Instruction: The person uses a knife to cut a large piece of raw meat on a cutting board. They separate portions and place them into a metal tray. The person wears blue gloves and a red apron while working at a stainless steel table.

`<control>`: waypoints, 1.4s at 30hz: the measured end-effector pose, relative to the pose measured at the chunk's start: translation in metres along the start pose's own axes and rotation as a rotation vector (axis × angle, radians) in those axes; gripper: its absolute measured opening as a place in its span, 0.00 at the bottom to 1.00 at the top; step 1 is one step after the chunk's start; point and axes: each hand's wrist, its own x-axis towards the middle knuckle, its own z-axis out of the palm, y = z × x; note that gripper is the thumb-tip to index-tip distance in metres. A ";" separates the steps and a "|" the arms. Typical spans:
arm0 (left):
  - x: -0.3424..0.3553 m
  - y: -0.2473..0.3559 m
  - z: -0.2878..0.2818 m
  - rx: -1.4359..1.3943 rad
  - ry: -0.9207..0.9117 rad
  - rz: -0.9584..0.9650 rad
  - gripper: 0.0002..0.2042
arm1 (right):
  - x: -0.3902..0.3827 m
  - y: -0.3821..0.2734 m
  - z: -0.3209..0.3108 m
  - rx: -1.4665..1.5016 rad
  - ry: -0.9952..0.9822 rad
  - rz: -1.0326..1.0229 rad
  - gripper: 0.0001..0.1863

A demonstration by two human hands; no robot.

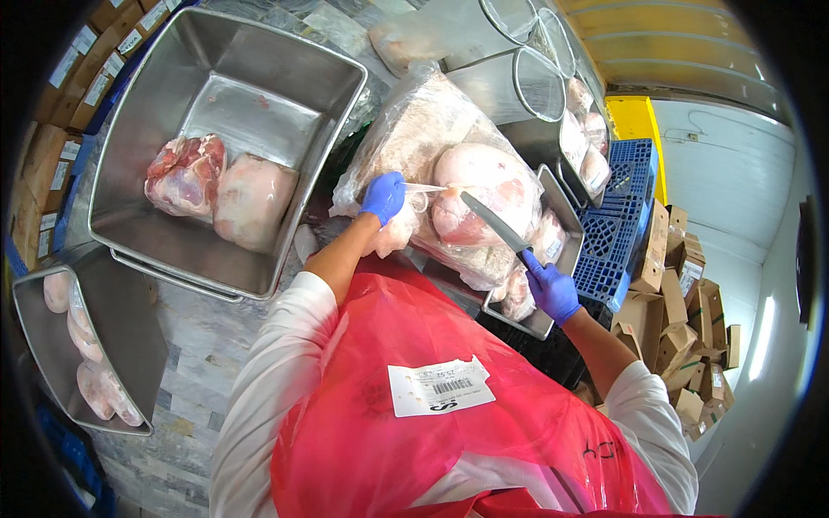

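Observation:
A large piece of pale, skin-on meat (484,194) lies on a plastic-covered work surface (389,142) in front of me. My left hand (384,197), in a blue glove, is closed on a stretched pale strip (425,187), plastic film by its look, that runs to the meat. My right hand (553,289), also gloved in blue, grips a knife (496,223) by its dark handle. The blade points up and to the left, its tip close to the strip's end at the meat. I cannot tell whether the blade touches the meat.
A deep steel tub (250,82) at the left holds two meat pieces (255,203). A smaller steel bin (129,345) with meat stands below it. Right of the work surface are a steel tray (566,250), a blue pallet (617,216) and piled cardboard boxes (682,337). Clear cylindrical containers (518,86) stand behind.

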 end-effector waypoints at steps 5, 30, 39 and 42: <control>0.003 0.000 -0.003 -0.085 -0.054 -0.050 0.09 | -0.017 -0.003 0.041 0.114 0.111 0.052 0.30; -0.005 0.025 -0.022 0.076 -0.061 0.152 0.18 | 0.116 -0.112 -0.204 -0.250 -0.417 -0.120 0.18; -0.003 0.015 -0.019 0.000 -0.048 0.164 0.15 | 0.154 -0.145 -0.215 -0.397 -0.565 -0.156 0.13; -0.001 0.015 -0.023 -0.014 -0.062 0.172 0.15 | 0.170 -0.148 -0.206 -0.403 -0.584 -0.211 0.11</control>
